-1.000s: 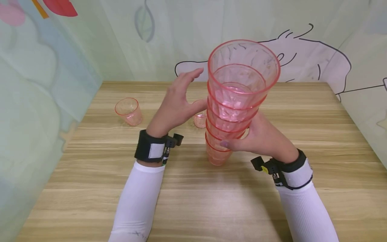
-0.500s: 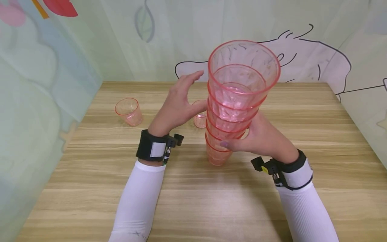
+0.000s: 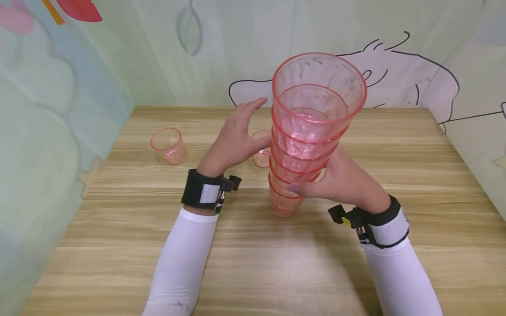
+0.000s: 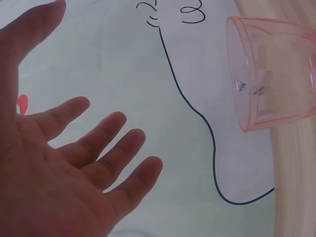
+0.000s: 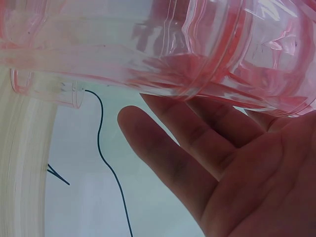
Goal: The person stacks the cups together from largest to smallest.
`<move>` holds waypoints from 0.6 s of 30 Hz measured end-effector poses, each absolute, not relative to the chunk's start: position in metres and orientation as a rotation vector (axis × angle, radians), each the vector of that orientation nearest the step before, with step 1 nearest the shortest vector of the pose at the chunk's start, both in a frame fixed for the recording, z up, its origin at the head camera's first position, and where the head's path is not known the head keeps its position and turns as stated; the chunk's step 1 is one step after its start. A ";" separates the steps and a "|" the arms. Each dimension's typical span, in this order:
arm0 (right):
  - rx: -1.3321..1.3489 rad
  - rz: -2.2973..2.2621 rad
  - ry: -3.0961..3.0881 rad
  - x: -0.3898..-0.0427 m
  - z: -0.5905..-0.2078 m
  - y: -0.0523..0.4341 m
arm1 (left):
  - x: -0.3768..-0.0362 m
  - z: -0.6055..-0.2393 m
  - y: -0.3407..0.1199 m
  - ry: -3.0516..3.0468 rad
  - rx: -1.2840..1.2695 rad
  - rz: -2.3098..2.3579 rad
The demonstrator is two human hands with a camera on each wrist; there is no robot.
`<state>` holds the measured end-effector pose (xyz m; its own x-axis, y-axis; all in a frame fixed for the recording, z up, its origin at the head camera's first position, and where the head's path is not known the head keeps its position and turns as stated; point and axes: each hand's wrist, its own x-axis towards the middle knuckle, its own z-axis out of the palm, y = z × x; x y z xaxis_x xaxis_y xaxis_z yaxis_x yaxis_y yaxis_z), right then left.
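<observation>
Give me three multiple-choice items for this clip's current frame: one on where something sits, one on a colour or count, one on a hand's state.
1. Where does the single cup stand that is farthest from the stack of cups?
A. on the table's left side, toward the back
B. at the table's near right corner
C. on top of the stack

2. What colour are the cups?
A. opaque blue
B. clear pink-red
C. solid white

3. How is the left hand?
A. fist closed on a cup
B. flat on the table
C. open, fingers spread, holding nothing

Answers:
1. A: the head view shows it alone on the table at the left, toward the back wall.
2. B: every cup is see-through with a pink-red tint.
3. C: the left wrist view shows spread fingers with nothing in them, while the right hand holds the stack.
</observation>
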<state>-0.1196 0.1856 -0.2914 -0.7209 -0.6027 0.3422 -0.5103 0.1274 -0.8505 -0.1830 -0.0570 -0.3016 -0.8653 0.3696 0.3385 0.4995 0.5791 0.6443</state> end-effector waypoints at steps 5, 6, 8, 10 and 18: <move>-1.100 -1.664 2.305 -0.108 -0.273 0.181 | -0.184 -0.304 -0.056 -2.685 -0.715 -1.145; -1.098 -1.662 2.307 -0.106 -0.270 0.180 | -0.185 -0.305 -0.056 -2.698 -0.709 -1.138; -1.097 -1.654 2.321 -0.105 -0.269 0.180 | -0.186 -0.306 -0.056 -2.719 -0.703 -1.131; -1.103 -1.640 2.342 -0.106 -0.271 0.181 | -0.187 -0.307 -0.056 -2.737 -0.702 -1.122; -1.144 -1.646 2.333 -0.121 -0.293 0.187 | -0.188 -0.312 -0.055 -2.818 -0.674 -1.104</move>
